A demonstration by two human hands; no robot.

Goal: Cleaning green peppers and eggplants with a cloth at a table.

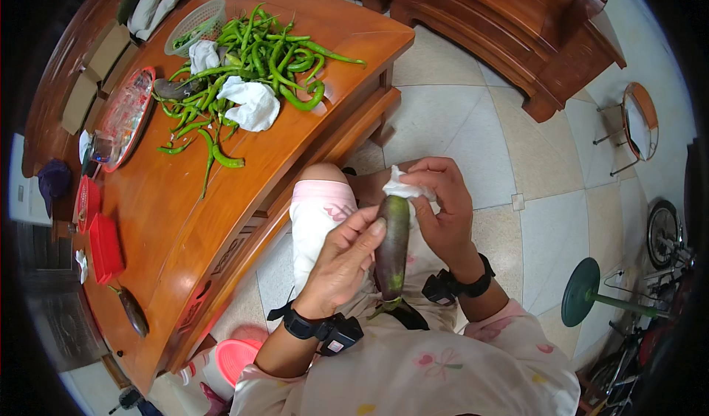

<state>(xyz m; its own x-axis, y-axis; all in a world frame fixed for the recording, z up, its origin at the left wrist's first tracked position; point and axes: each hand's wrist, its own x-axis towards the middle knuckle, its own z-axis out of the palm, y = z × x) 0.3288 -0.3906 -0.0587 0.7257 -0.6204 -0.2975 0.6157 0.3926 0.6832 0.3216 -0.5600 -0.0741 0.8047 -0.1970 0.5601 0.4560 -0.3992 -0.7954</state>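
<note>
Over my lap, my left hand [349, 255] grips a dark purple eggplant [392, 250] with greenish patches. Its stem end points down toward my body, and the rounded end points away. My right hand [446, 205] pinches a crumpled white tissue [401, 184] against that rounded end. To my left, on the wooden table [221, 222], lies a heap of long green chili peppers [266, 56]. A second white tissue [252, 103] rests on the heap, with another white wad [204, 56] behind it. A dark eggplant [180, 88] lies at the heap's left side.
A plastic basket [202, 25] with green peppers stands at the table's far end. Along its left side are a red-rimmed tray [133, 111], a red container [105, 247] and another eggplant [133, 311]. A pink basin [235, 355] sits on the floor. A green round-based stand [580, 292] is at right.
</note>
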